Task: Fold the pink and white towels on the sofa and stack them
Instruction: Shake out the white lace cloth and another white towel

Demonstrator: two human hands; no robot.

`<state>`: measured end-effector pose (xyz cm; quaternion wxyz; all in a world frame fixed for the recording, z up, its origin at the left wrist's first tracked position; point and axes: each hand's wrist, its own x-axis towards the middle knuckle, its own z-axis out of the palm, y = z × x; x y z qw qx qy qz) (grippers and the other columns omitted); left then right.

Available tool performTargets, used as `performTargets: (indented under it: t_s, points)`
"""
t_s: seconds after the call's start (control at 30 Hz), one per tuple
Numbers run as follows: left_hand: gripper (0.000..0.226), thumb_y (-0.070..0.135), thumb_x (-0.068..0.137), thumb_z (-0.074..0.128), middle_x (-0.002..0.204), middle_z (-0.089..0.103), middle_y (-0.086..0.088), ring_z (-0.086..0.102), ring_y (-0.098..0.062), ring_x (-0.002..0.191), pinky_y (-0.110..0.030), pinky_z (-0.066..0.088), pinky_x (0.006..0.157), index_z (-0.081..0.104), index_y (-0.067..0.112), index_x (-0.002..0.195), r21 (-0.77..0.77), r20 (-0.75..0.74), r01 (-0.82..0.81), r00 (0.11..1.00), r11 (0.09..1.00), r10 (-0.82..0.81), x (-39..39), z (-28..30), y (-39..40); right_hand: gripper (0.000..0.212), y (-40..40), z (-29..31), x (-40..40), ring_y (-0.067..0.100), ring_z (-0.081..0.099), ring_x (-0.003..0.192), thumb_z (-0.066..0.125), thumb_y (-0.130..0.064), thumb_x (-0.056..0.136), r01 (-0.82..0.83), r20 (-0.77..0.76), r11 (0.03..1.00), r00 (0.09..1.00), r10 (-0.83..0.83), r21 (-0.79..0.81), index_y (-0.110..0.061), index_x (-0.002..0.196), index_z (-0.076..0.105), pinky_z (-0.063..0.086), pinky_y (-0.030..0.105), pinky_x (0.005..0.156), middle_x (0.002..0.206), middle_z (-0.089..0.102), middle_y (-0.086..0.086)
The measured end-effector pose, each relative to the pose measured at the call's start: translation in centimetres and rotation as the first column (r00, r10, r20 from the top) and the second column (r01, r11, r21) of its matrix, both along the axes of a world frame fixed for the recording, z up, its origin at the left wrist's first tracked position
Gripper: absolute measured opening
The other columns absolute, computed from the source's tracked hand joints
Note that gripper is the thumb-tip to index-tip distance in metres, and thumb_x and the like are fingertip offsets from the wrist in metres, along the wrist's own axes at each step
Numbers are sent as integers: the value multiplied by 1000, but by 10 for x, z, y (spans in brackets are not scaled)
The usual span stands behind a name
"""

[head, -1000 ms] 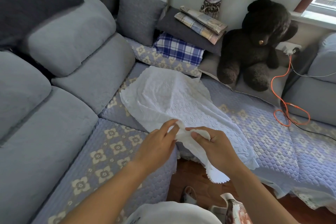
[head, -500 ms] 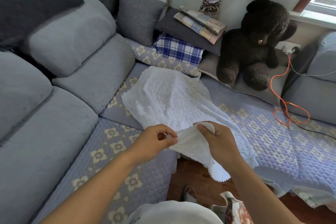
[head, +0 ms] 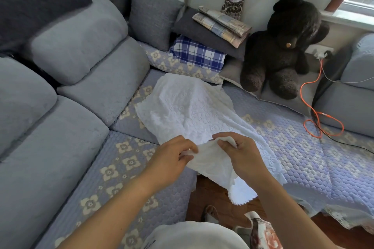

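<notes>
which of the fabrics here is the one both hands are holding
The white towel, spread across the sofa seat. The blue plaid cloth and pale checked folded cloth lie untouched near the bear.

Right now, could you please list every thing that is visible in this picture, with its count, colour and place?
white towel: one, white, spread on the sofa seat, near edge lifted
sofa: one, grey, left and rear
quilted cover: one, lilac with flowers, on the seat
checked cloth: one, blue and white, folded at the back
pale plaid cloth: one, folded, on a dark cushion
teddy bear: one, dark brown, back right
cable: one, orange, right
left hand: pinches the towel's edge
right hand: grips the towel's edge
</notes>
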<state>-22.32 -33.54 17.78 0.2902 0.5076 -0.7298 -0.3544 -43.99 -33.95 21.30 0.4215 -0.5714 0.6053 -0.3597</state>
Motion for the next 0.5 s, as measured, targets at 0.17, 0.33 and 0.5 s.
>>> performTargets:
  t_s: [0.17,0.33,0.5]
  points:
    - [25,28,100,59,94,59,18,58,2,89,-6,39,74,69,35,122,48,-54,-11,998,999,14,-2,1,2,24,0,3,0,0,65,96,65,-11,95,26,40,1000,999,-26,8,-31,93,78,51,30,88,100,74,-20]
    - [22,26,94,69,110,71,28,64,8,106,-14,50,93,73,38,112,143,-280,1,959,990,40,-16,8,3,16,2,4,9,8,69,89,69,-14,93,6,62,999,998,-8,44,-28,93,77,56,34,83,94,75,-10]
    - [22,28,94,69,109,73,23,67,7,101,-25,57,90,76,31,115,86,-255,-150,952,985,168,-20,5,1,16,3,4,13,2,68,86,68,-17,94,32,49,998,998,-34,47,-31,94,76,54,26,76,92,73,-17]
